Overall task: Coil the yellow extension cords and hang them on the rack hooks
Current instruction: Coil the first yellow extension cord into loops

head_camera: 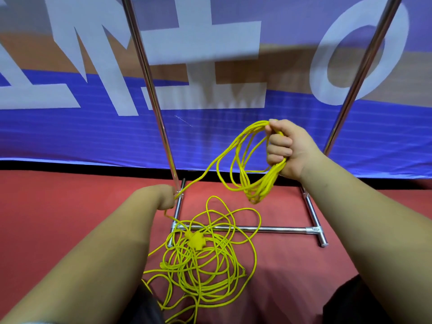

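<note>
red floor [70, 206], cord [268, 182] in right hand [288, 148]

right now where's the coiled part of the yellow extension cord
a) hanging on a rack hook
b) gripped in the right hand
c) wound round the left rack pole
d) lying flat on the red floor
b: the right hand grips the gathered loops of the yellow extension cord, which hang in the air, while the left hand holds the strand leading to them.
</note>
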Tool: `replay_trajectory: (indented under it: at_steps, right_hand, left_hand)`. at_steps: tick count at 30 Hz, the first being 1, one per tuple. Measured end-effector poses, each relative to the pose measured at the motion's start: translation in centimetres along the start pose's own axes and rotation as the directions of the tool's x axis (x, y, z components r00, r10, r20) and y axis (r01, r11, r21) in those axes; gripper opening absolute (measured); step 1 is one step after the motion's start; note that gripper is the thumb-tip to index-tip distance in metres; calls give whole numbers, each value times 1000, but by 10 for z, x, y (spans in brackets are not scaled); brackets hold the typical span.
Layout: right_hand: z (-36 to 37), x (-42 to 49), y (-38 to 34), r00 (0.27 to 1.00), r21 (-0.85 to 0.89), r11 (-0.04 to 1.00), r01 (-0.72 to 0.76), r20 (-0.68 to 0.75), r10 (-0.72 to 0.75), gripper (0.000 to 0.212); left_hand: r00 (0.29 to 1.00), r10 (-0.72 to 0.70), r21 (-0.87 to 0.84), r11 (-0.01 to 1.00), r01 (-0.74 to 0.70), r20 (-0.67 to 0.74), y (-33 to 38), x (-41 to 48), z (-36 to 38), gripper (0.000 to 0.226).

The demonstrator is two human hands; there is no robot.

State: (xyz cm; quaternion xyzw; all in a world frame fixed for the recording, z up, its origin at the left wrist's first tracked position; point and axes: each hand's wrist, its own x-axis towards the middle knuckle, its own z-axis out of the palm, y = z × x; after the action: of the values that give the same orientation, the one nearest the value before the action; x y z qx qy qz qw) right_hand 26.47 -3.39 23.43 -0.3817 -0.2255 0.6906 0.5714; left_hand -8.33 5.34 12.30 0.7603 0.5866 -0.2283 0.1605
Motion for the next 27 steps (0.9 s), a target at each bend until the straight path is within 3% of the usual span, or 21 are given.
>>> replay_trajectory:
  at_steps: [3,5,9,12,14,18,22,27]
  right_hand:
    - [-6,0,-6,995,140,988,72,-76,-62,26]
    - [-8,-2,-7,993,133,988,78,-94,-66,25]
    - [-13,-2,-4,992,13,1000,28,-127,-26,25]
    - [-14,0,0,989,-54,998,-19,-150,10,21]
    - [-14,1,2,989,-96,994,-45,-147,31,18]
    - [-10,4,8,991,-186,980,-66,-129,42,18]
    - [-8,7,17,988,-266,957,-113,-135,80,13]
    - [2,9,39,965,-391,885,-252,-167,201,12]
  left_hand:
    - [992,-62,75,996,54,109,-7,0,4,24]
    - [994,-57,46,998,53,97,-6,3,3,22]
    - [994,-44,-175,984,25,-103,1,8,-6,19]
    - [931,-75,-256,966,-21,-358,5,7,-15,11]
    - [896,-6,-226,969,-105,-444,7,4,-21,12]
    - [860,298,-90,927,-365,-414,26,-16,-42,7]
    - [734,533,-35,799,-601,-421,59,-44,-57,7]
    - [610,597,-64,686,-725,-520,91,-72,-66,10]
